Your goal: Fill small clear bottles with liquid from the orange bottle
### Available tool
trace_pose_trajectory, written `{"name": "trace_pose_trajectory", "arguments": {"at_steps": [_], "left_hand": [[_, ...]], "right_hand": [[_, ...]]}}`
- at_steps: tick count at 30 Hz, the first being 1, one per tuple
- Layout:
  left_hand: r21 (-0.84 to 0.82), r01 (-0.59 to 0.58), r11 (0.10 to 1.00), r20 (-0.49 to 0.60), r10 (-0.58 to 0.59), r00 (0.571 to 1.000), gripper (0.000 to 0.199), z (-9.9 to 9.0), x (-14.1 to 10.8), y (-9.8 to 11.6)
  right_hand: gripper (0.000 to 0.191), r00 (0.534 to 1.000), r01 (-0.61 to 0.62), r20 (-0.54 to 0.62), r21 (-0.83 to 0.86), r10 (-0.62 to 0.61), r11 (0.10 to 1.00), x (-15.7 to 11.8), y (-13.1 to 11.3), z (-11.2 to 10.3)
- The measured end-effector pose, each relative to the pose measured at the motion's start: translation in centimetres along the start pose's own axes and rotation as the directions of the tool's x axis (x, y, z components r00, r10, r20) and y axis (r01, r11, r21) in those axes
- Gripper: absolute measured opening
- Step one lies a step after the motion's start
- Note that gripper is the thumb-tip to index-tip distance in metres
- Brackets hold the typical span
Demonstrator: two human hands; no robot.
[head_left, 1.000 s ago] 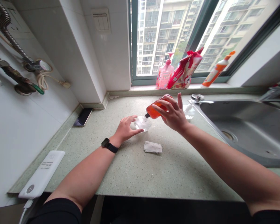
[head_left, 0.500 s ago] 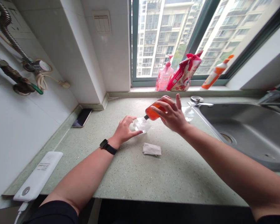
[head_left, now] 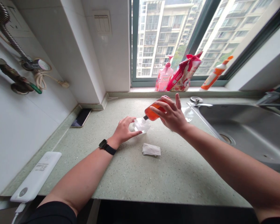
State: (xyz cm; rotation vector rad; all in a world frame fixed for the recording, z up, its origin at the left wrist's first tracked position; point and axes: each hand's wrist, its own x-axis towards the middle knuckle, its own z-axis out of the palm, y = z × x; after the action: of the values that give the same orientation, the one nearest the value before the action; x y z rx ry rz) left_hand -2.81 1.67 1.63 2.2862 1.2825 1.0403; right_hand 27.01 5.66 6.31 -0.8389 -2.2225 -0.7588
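My right hand (head_left: 171, 112) is wrapped round a bottle of orange-red liquid (head_left: 151, 112). The bottle is tipped, its dark neck pointing down and left into a clear container (head_left: 142, 125). Thumb and fingers of my left hand (head_left: 126, 130) grip that container from its left side; it rests on the counter. Whether liquid is flowing is too small to tell. A folded white tissue (head_left: 151, 149) lies on the counter in front of the container.
A steel sink (head_left: 245, 124) is at the right, with a clear plastic item (head_left: 189, 113) beside it. On the sill stand a pink pump bottle (head_left: 164, 77), a red bag (head_left: 184, 74) and an orange-white bottle (head_left: 214, 76). A phone (head_left: 81, 118) and a power bank (head_left: 36, 176) lie left.
The view has shifted very slightly. Both hands, the tilted bottle and the container keep the same arrangement.
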Motion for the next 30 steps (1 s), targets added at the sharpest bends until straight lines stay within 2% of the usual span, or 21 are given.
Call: {"name": "trace_pose_trajectory", "arguments": {"at_steps": [15, 23, 30], "left_hand": [[0.002, -0.001, 1.000, 0.002, 0.001, 1.000, 0.067, 0.1, 0.0, -0.2], [0.002, 0.003, 1.000, 0.010, -0.003, 1.000, 0.064, -0.1, 0.1, -0.1], [0.005, 0.025, 1.000, 0.029, -0.025, 0.999, 0.061, -0.2, 0.0, 0.2]], "right_hand": [[0.067, 1.000, 0.012, 0.024, -0.019, -0.011, 1.000, 0.5, 0.2, -0.1], [0.074, 0.999, 0.037, 0.016, -0.019, -0.037, 0.999, 0.8, 0.1, -0.4], [0.064, 0.997, 0.080, 0.016, -0.050, -0.079, 0.996, 1.3, -0.2, -1.0]]}}
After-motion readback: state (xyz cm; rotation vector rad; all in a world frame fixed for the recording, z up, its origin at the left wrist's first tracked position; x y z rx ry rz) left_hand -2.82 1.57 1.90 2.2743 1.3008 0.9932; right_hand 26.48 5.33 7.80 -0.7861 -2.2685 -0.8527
